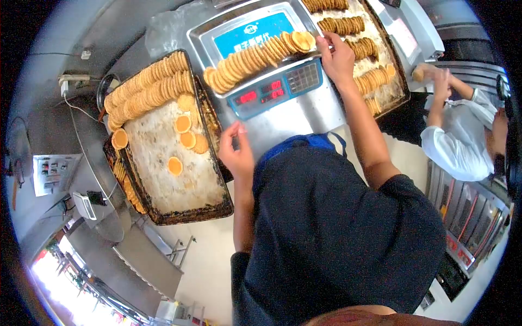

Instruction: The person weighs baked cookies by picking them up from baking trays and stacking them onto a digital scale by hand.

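A long row of round, golden cookies lies leaning in the metal pan of a digital scale with a lit red display. My right hand is at the pan's right rim, by the last cookies, fingers bent and slightly apart; I see nothing held in it. My left hand hovers in front of the scale's left corner, near the left baking tray. Its fingers are loosely curled with a gap to the thumb, and it holds nothing. That tray carries two cookie rows and several loose cookies.
Another baking tray with several cookie rows stands right of the scale. Clear plastic bags lie behind the left tray. At the right, a co-worker in a white top works with both hands close together. More cookies show under the left tray.
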Motion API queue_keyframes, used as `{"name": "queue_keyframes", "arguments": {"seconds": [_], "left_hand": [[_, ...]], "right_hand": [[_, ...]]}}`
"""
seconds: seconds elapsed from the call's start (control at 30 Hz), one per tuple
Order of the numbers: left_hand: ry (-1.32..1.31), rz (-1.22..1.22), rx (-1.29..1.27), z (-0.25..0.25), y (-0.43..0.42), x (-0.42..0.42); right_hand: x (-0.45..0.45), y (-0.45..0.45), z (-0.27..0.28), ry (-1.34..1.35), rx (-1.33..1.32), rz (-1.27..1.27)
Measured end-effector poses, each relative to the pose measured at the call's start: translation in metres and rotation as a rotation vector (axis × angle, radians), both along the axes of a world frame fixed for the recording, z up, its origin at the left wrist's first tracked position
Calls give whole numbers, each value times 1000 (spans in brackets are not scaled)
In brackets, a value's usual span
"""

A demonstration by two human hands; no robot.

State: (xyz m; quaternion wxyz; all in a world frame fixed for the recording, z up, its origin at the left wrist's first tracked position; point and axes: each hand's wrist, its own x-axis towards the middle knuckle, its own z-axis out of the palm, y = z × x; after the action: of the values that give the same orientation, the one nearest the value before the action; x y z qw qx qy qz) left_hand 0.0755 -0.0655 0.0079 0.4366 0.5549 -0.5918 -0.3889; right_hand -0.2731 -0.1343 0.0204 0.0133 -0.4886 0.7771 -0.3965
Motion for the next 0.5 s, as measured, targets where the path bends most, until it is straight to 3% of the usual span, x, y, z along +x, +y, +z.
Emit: {"name": "queue_keyframes", "arguments": {"seconds": [0.5], "left_hand": [[-39,-59,16,1,-1,-8]], "right_hand": [[-7,15,-1,-10,39,22]]}}
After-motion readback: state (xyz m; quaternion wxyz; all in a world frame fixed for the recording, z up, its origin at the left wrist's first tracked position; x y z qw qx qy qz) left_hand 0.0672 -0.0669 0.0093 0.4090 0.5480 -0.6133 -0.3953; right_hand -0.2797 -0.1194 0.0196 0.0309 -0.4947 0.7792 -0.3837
